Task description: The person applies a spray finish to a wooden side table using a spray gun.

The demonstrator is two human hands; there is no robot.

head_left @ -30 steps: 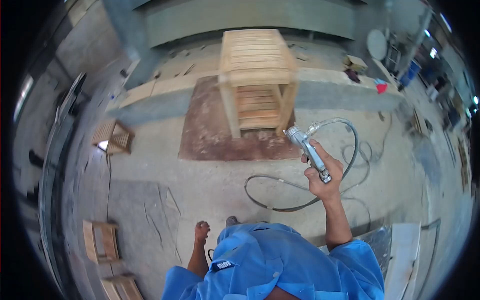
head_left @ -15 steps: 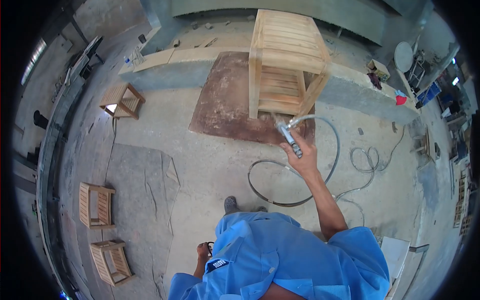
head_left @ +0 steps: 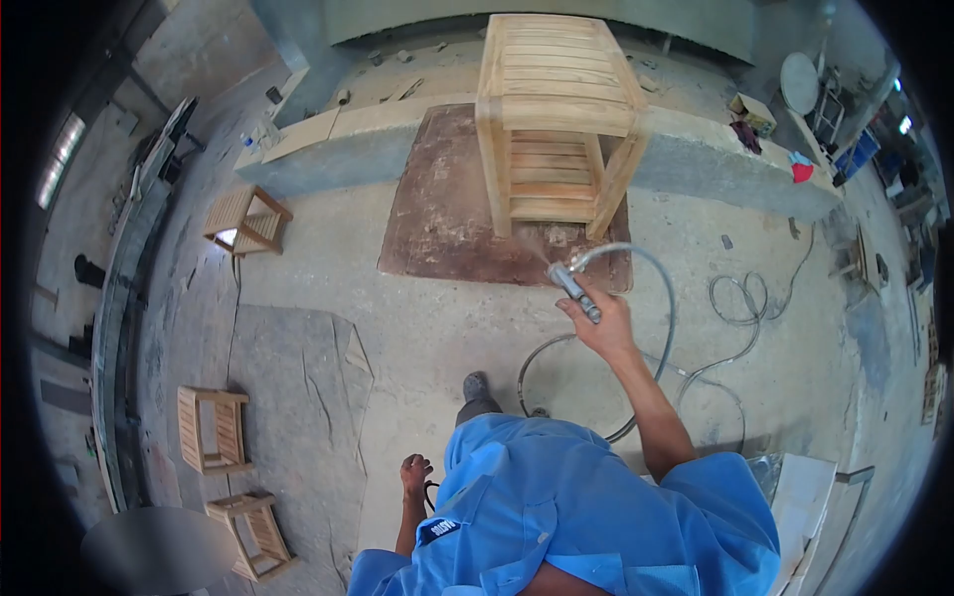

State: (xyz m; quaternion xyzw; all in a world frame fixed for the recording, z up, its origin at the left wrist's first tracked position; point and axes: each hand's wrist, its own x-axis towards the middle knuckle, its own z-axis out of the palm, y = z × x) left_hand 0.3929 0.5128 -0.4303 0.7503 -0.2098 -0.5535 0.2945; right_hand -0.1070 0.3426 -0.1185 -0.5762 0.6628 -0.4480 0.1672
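My right hand (head_left: 608,323) is closed around a metal spray gun (head_left: 573,289), its nozzle pointing at the foot of a slatted wooden stool (head_left: 566,114). A faint mist hangs between nozzle and stool leg. From the gun a grey hose (head_left: 668,288) loops down to the floor. The stool has a slatted top and a lower slatted shelf, and stands upright on a stained brown board (head_left: 437,214). Low beside my body, my left hand (head_left: 414,475) hangs with its fingers loosely apart, holding nothing visible. A thin dark loop shows near its wrist.
Several smaller slatted stools stand at left, including one stool (head_left: 246,219) near the low ledge (head_left: 338,154). More hose (head_left: 740,308) coils on the floor at right. A grey sheet (head_left: 288,397) covers floor at left. A white panel (head_left: 803,497) leans close by on my right.
The spray gun has shifted slightly down and left, still in my right hand. My left hand has risen a little and its fingers have loosened. One foot has stepped slightly forward.
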